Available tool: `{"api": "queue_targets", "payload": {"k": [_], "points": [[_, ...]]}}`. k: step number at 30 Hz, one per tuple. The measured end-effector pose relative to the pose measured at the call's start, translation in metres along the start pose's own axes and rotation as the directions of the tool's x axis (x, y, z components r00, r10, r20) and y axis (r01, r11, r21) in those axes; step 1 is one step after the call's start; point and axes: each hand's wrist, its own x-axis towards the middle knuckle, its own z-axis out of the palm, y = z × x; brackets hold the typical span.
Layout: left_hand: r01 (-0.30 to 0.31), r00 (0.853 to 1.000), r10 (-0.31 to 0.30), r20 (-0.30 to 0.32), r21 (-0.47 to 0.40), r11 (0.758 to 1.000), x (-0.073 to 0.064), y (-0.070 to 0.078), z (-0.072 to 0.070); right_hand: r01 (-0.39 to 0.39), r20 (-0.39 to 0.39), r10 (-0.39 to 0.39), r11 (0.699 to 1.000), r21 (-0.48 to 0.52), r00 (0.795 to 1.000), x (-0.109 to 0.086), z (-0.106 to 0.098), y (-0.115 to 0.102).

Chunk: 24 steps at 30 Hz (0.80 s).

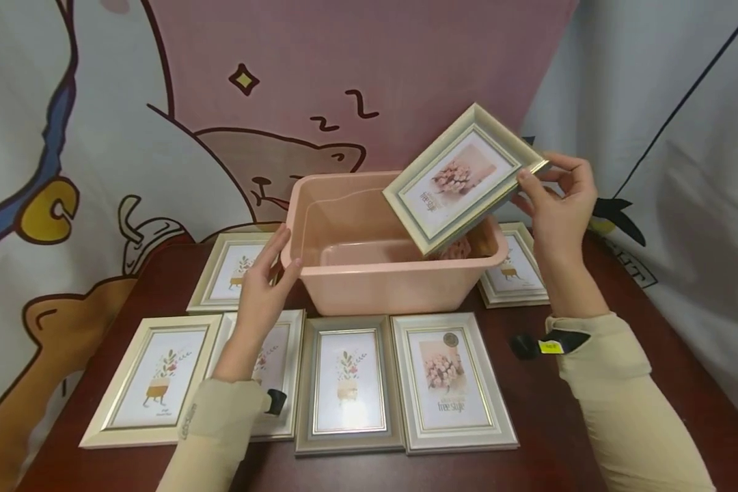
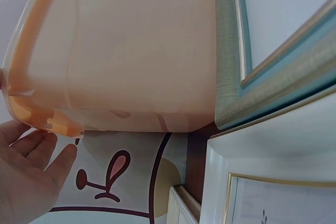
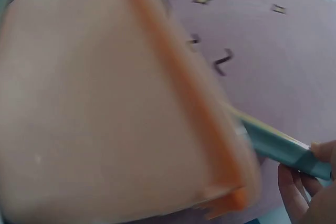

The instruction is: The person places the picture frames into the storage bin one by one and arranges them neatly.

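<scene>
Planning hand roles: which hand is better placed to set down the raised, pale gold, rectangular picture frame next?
Probably the right hand: it grips the picture frame near one corner; the left hand touches the pink plastic tub at its left end.

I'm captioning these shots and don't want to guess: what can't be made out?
Head view: the pink plastic bin, its right end inside partly hidden by the gold-edged rectangular picture frame.
Head view: the white rectangular frame second from left in the front row, partly covered by the beige-sleeved left arm.
Right wrist view: the gold-edged frame's print, turned edge-on; the right hand, cut off by the right edge; the bin, blurred.
</scene>
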Motion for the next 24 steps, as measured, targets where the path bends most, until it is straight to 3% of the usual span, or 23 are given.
{"api": "queue_targets", "payload": {"k": [2,3,6,8,15,17,19,24], "points": [[0.004,1.0,-0.004,0.001,-0.003,1.0,-0.001,0.001,0.001,0.108,0.049,-0.101,0.977,-0.182,0.994,-0.007,0.0,0.008],[0.005,1.0,-0.005,0.001,-0.006,1.0,-0.001,0.001,0.001,0.175,0.082,-0.159,0.945,-0.275,0.984,-0.011,-0.001,0.011],[0.005,1.0,-0.005,-0.004,-0.006,1.0,-0.001,0.002,0.001,0.361,0.199,-0.302,0.797,-0.484,0.932,-0.024,-0.002,0.016],[0.004,1.0,-0.004,-0.007,-0.004,1.0,-0.001,0.003,0.001,0.433,0.255,-0.35,0.718,-0.545,0.901,-0.031,-0.002,0.018],[0.01,1.0,-0.01,-0.011,0.001,1.0,-0.001,0.004,0.001,0.524,0.353,-0.394,0.535,-0.663,0.849,-0.049,-0.009,0.027],[0.013,1.0,-0.013,-0.012,-0.002,1.0,-0.002,0.004,0.001,0.541,0.389,-0.381,0.508,-0.67,0.839,-0.053,-0.011,0.03],[0.013,1.0,-0.014,-0.011,-0.006,1.0,-0.002,0.004,0.001,0.54,0.41,-0.354,0.498,-0.678,0.841,-0.056,-0.012,0.033],[0.015,1.0,-0.015,-0.011,-0.014,1.0,-0.001,0.003,0.002,0.499,0.411,-0.284,0.497,-0.71,0.866,-0.058,-0.013,0.032]]}}
